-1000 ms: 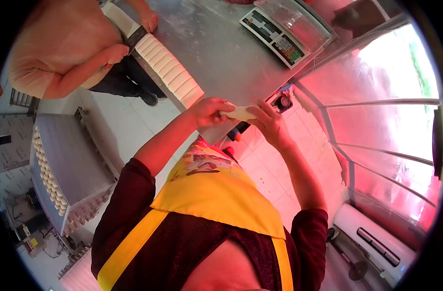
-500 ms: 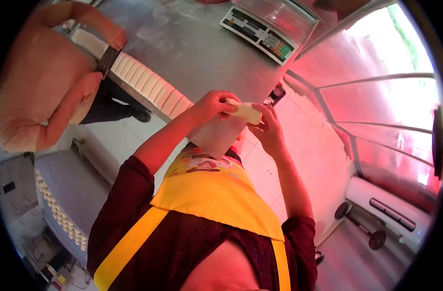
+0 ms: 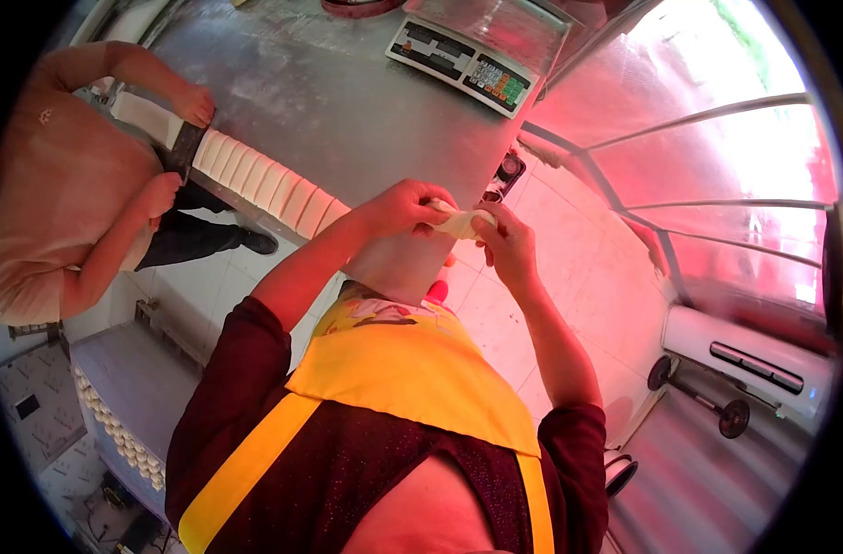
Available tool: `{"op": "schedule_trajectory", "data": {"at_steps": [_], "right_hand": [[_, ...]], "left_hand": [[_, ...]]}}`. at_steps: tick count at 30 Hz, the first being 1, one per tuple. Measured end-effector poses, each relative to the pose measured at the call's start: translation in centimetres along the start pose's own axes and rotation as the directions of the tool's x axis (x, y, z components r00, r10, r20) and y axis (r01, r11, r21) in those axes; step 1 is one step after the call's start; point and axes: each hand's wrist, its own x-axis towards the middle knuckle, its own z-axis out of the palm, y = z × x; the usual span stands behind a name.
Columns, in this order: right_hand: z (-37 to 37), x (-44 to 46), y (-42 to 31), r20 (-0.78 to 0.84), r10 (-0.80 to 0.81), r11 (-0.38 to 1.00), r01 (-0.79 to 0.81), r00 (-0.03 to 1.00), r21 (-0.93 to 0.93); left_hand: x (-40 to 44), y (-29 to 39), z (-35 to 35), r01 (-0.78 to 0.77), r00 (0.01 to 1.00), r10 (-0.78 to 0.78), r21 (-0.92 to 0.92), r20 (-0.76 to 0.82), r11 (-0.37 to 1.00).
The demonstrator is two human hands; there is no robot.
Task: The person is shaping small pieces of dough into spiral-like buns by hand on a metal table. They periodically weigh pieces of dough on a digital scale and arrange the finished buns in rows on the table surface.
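A pale piece of dough is stretched between my two hands, above the corner of the metal table. Its left end is pinched in my left hand, fingers closed. My right hand grips the other end, thumb on top. The middle of the piece looks thinner and slightly twisted. Just left of my left forearm, a long row of cut dough slices lies along the table's near edge.
Another person stands at left, both hands on a dark cutting blade over the dough log. A digital scale sits at the table's far right. A tray at lower left holds several small dough pieces.
My hands have pulled and twisted the dough, so its middle is narrower than before. The view has shifted slightly. The other person's blade stays at the dough row.
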Motion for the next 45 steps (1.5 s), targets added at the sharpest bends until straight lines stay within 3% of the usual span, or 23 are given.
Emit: {"op": "schedule_trajectory", "data": {"at_steps": [2, 3, 6, 8, 9, 12, 15, 18, 20, 23, 26, 29, 32, 35, 38, 39, 40, 41, 43, 45], "right_hand": [[-0.7, 0.6, 1.8, 0.178, 0.078, 0.904, -0.145, 0.981, 0.403], [-0.7, 0.7, 1.8, 0.280, 0.087, 0.788, -0.238, 0.956, 0.567], [-0.5, -0.1, 1.2, 0.267, -0.176, 0.902, 0.047, 0.948, 0.428], [-0.1, 0.4, 0.9, 0.200, -0.276, 0.961, 0.267, 0.940, 0.073], [-0.1, 0.7, 0.7, 0.176, -0.338, 0.925, 0.361, 0.924, -0.120], [-0.5, 0.8, 0.3, 0.384, -0.452, 0.704, 0.586, 0.805, -0.400], [-0.5, 1.4, 0.9, 0.474, -0.466, 0.627, 0.657, 0.747, -0.418], [-0.4, 1.7, 1.0, 0.218, -0.550, 0.653, 0.578, 0.806, -0.489], [0.1, 1.8, 2.0, 0.155, -0.634, 0.638, 0.626, 0.757, -0.448], [1.3, 1.7, 2.3, 0.105, -0.662, 0.675, 0.652, 0.742, -0.345], [2.0, 1.4, 1.8, 0.041, -0.670, 0.703, 0.652, 0.741, -0.283], [1.9, 1.3, 1.7, 0.003, -0.681, 0.704, 0.657, 0.732, -0.269], [1.9, 1.5, 1.9, -0.032, -0.699, 0.690, 0.661, 0.715, -0.294], [2.1, 1.4, 1.7, -0.056, -0.698, 0.694, 0.655, 0.714, -0.299], [2.2, 1.3, 2.0, -0.031, -0.695, 0.695, 0.659, 0.719, -0.288], [2.2, 1.2, 1.6, -0.016, -0.695, 0.692, 0.663, 0.719, -0.284], [2.0, 1.3, 1.0, -0.024, -0.713, 0.673, 0.675, 0.701, -0.300], [1.5, 1.4, 0.1, -0.029, -0.730, 0.656, 0.686, 0.683, -0.315], [0.7, 2.7, -0.8, -0.024, -0.752, 0.627, 0.705, 0.658, -0.332], [0.7, 4.7, -0.6, -0.156, -0.648, 0.747, 0.582, 0.745, -0.321]], "left_hand": [[0.3, 0.6, 0.1, -0.074, 0.995, 0.088, 0.259, -0.043, 0.963], [0.4, 0.6, 0.1, -0.068, 0.996, 0.080, 0.259, -0.036, 0.964], [0.8, 0.2, -0.4, -0.034, 0.999, 0.033, 0.224, 0.010, 0.974], [1.0, 0.1, -0.6, 0.015, 0.995, -0.029, 0.152, 0.092, 0.988], [1.3, -0.2, -1.0, 0.031, 0.989, -0.052, 0.151, 0.139, 0.988], [1.7, -0.5, -1.9, 0.092, 0.961, -0.130, 0.159, 0.245, 0.983], [1.2, 0.3, -1.9, 0.139, 0.950, -0.184, 0.186, 0.251, 0.973], [1.5, 0.8, -2.1, 0.097, 0.974, -0.148, 0.273, 0.170, 0.957], [1.5, 1.3, -2.5, 0.052, 0.983, -0.122, 0.420, 0.140, 0.906], [2.0, 0.3, -2.0, -0.020, 0.997, -0.014, 0.405, 0.081, 0.914], [2.8, -2.3, -2.3, 0.064, 0.998, -0.064, -0.130, 0.003, 0.989], [2.1, -3.2, -2.2, 0.203, 0.977, -0.206, -0.551, 0.058, 0.810], [3.3, -6.3, -1.5, 0.106, 0.989, -0.146, -0.690, 0.000, 0.716], [3.2, -4.8, 0.3, 0.111, 0.965, -0.255, -0.782, -0.063, 0.614], [2.7, -2.9, 0.9, 0.032, 0.961, -0.171, -0.532, -0.215, 0.846], [2.8, -3.1, 1.0, -0.011, 0.946, -0.073, -0.255, -0.315, 0.967], [2.8, -3.3, 0.9, -0.037, 0.924, 0.052, 0.049, -0.378, 0.998], [2.7, -3.6, 0.9, -0.042, 0.896, 0.189, 0.346, -0.401, 0.937], [2.3, -2.2, 1.5, -0.031, 0.909, 0.254, 0.553, -0.331, 0.832], [2.2, -1.7, 1.5, -0.109, 0.906, 0.348, 0.662, -0.240, 0.741]]}}
